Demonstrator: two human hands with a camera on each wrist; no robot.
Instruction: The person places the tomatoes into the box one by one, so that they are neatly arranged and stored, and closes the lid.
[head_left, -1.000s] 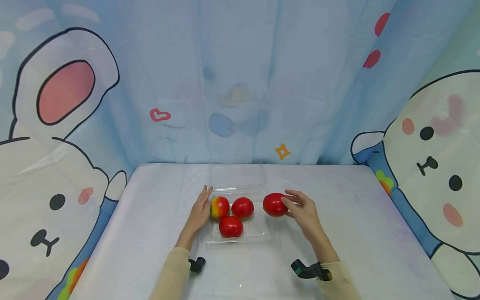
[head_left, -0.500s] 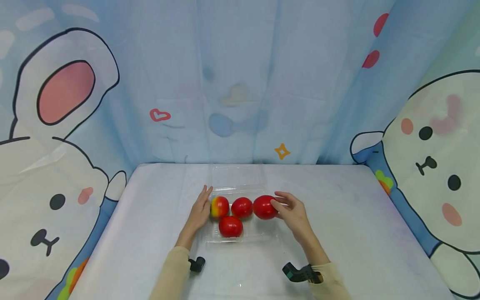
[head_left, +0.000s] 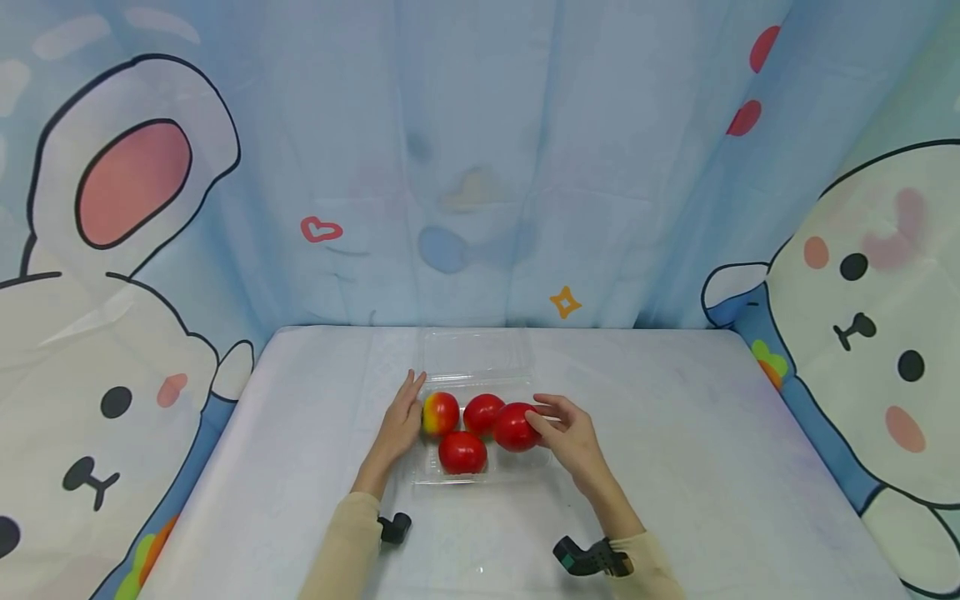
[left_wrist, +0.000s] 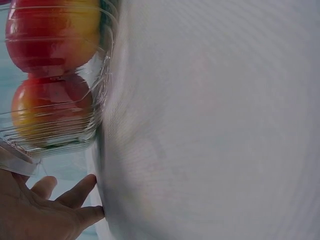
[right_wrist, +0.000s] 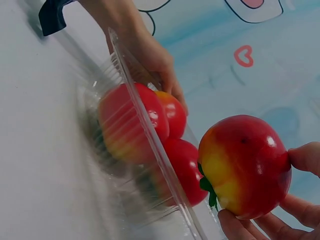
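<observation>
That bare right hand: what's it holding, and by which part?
The right hand holds a glossy, round red-and-yellow fruit by its curved sides, between thumb and fingertips.

Sleeved arms (head_left: 341, 546) extend from the frame's bottom edge, the left grip (head_left: 398, 425) left of centre with fingers (head_left: 409, 390) straight, the right grip (head_left: 567, 433) just right of centre, thumb (head_left: 543, 426) and fingers pinching.

Pale-blue curtain (head_left: 480, 117) behind white-covered table (head_left: 720, 467); large cartoon animal (head_left: 142, 350) at left, smaller cartoon figure (head_left: 873, 367) at right.
</observation>
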